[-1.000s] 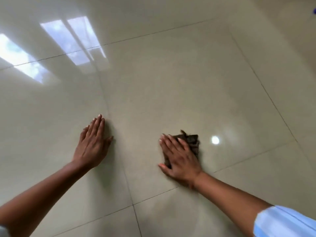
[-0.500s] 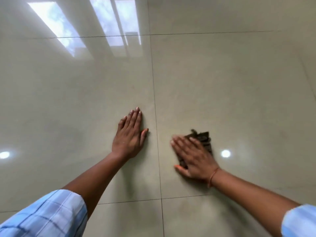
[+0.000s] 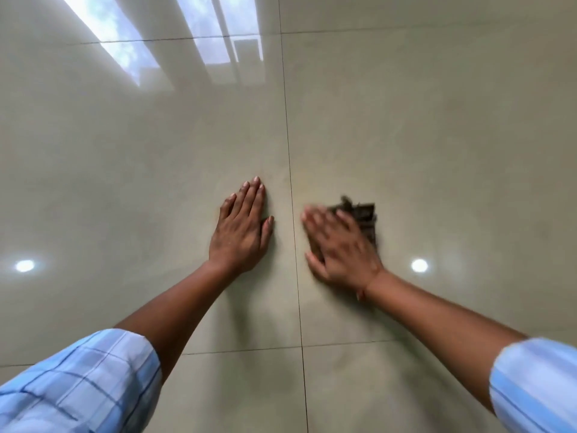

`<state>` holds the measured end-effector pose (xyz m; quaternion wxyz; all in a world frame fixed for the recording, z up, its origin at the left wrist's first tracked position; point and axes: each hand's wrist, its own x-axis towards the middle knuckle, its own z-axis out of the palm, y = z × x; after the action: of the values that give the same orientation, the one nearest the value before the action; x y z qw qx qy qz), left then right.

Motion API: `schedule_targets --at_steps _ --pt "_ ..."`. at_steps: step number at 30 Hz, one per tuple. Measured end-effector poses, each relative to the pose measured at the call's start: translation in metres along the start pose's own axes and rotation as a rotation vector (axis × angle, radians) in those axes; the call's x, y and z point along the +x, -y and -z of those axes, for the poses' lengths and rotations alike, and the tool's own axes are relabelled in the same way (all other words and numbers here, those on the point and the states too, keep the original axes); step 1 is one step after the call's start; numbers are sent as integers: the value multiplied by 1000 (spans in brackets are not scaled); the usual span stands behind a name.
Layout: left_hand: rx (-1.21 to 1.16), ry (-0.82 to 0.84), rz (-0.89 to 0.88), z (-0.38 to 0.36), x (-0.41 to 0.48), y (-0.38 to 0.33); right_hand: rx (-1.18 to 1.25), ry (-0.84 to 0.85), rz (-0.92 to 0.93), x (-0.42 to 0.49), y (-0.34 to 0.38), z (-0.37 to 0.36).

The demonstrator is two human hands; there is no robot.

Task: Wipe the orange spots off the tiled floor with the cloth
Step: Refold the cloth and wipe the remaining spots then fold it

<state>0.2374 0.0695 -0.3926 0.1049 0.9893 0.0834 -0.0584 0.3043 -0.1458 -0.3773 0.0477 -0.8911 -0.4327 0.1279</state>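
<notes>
My right hand (image 3: 340, 245) lies flat on a small dark brown cloth (image 3: 362, 214), pressing it onto the glossy beige tiled floor (image 3: 437, 135); the hand is blurred by motion and hides most of the cloth. My left hand (image 3: 240, 229) rests palm down on the neighbouring tile, fingers together, just left of a grout line (image 3: 290, 198), holding nothing. A faint yellowish-orange smear (image 3: 304, 179) shows on the floor just beyond my right fingertips, beside the grout line.
Window reflections (image 3: 131, 51) glare at the top left of the floor, and round lamp reflections (image 3: 419, 265) sit right of the cloth and at far left (image 3: 25, 265). Blue checked sleeves (image 3: 84, 385) fill the lower corners.
The view has swung, so the hands now sit near the middle. My right hand has slid the cloth a little towards the grout line and is blurred. My left hand stays planted.
</notes>
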Motion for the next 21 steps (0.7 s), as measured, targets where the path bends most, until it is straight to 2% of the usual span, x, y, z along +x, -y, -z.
schedule_targets --at_steps 2,3,4,6,8,9,11,13,14,16,18,19,20,21 --pt "-3 -4 10 -2 -1 2 40 -17 -229 23 9 5" --pt "-1 1 9 -2 0 2 72 -45 -273 15 23 -2" --pt "1 7 8 0 0 0 97 -46 -233 -8 41 -10" --pt "10 29 15 3 -1 -1 119 58 5 -79 73 -21" --pt "16 34 16 5 -1 -4 77 81 196 -103 44 -20" --pt "14 32 16 5 -2 -5 38 22 177 -94 21 -18" --pt "-9 3 33 5 -1 -7 64 -42 -148 -54 -29 -2" --pt "-50 -13 15 5 3 -20 102 -59 -445 -41 -42 4" --pt "-68 -13 -34 7 7 -35 107 -102 -467 -53 -35 -3" --pt "-109 11 -145 9 16 -68 85 -49 -248 -101 -4 -17" --pt "-133 73 -273 8 24 -107 34 27 -24 -139 -27 -19" --pt "-129 105 -360 4 28 -130 -6 -14 -45 -147 -57 -16" --pt "-113 124 -441 1 29 -143 0 -43 -178 -140 -86 -9" --pt "-96 140 -529 -5 32 -161 32 -95 -394 -135 -119 -2"
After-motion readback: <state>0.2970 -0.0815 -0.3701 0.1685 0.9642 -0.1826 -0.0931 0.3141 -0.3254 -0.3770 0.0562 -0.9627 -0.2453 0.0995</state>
